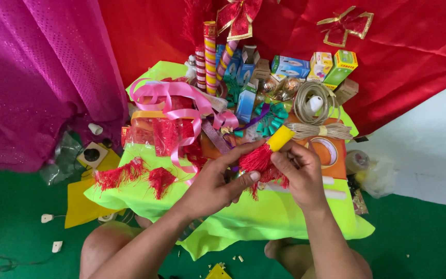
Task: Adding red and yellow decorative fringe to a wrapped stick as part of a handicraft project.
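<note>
Loose red tassels point(130, 175) lying far left on the lime-green cloth point(264, 217). Left hand point(218, 181) closed, thumb and fingers pinching the red fringe bundle point(259, 161) from its left side. Right hand point(300, 170) clamped on its right edge, yellow handle point(281, 138) poking above the fingers. Jute cord coil point(313, 111) just beyond.
</note>
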